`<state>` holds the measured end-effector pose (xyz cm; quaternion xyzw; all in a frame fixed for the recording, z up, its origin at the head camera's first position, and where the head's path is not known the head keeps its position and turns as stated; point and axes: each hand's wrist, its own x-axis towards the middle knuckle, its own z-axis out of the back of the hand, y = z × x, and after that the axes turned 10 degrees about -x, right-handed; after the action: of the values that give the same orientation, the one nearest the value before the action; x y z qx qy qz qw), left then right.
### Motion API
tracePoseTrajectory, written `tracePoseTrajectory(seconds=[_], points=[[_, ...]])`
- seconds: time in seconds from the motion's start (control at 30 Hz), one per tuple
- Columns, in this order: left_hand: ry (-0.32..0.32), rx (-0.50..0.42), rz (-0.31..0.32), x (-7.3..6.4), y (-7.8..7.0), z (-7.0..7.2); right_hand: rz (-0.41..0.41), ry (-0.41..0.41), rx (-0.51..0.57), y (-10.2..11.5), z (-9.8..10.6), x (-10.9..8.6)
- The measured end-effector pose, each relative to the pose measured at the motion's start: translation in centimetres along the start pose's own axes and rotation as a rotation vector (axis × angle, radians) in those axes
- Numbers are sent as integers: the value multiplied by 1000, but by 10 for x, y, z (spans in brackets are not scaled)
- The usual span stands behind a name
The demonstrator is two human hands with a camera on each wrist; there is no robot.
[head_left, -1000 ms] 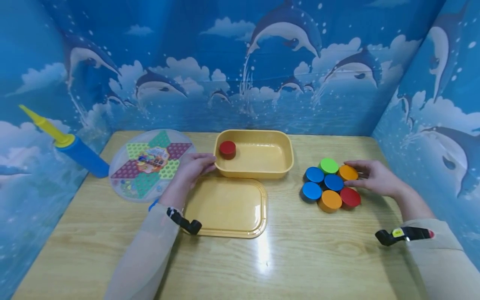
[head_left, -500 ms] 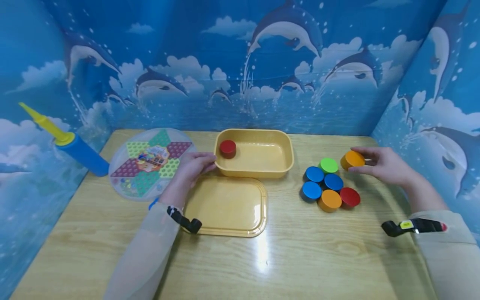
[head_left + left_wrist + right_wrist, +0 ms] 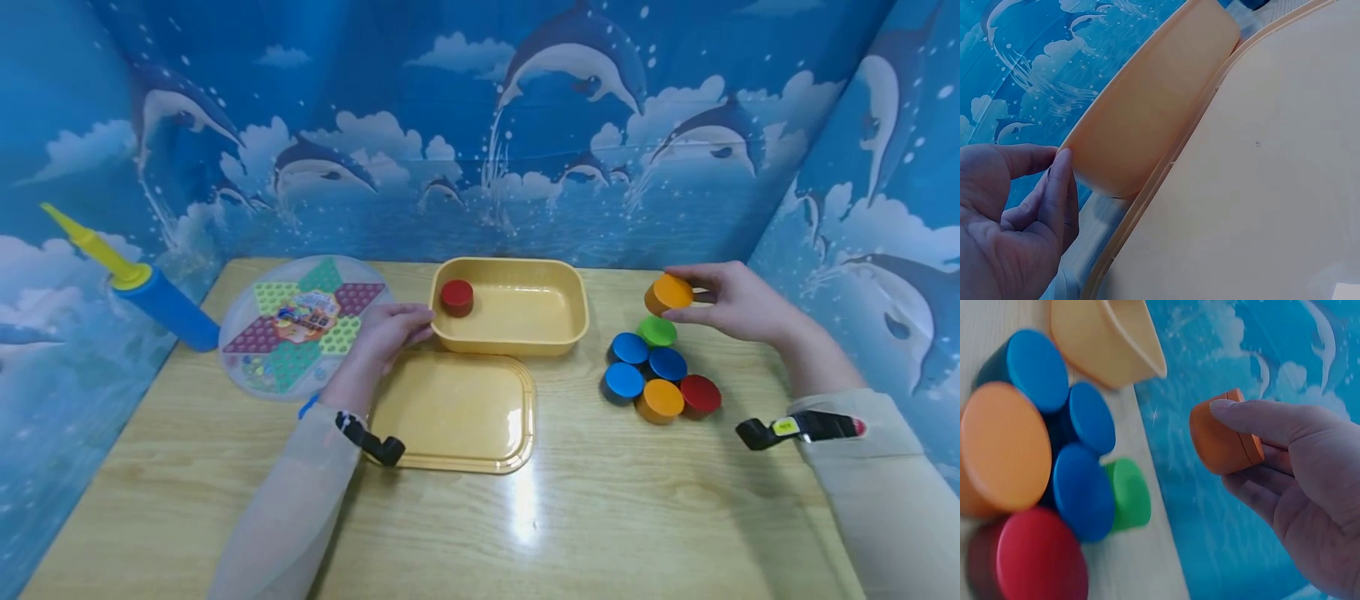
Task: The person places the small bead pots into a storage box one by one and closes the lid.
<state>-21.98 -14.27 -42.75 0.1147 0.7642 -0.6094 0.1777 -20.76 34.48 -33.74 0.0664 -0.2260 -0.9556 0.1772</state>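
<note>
The right hand [image 3: 735, 302] and its orange tub [image 3: 667, 294] have moved left from half a second ago; the tub is now in the air just beyond the green tub [image 3: 657, 332], at the far right. The yellow box [image 3: 510, 345] sits far centre on the worktop [image 3: 615, 525], open side up, long axis left to right. The left hand [image 3: 390, 335] pinches its left rim, a sensible hold for what looks like light, stiff plastic. The right grip is closed on the orange tub, thumb and fingers around its side. Squat and round, it points its flat top up, slightly tilted. Likely light, rigid and smooth, it suits a pinch on the curved wall.
</note>
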Motion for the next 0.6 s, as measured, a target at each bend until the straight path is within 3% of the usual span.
tracePoseTrajectory(seconds=[0.27,0.6], points=[[-6,14,9,2,0,0,97,32,19,32,-1,28],[-1,-14,8,1,0,1,145,90,99,62,-18,67]])
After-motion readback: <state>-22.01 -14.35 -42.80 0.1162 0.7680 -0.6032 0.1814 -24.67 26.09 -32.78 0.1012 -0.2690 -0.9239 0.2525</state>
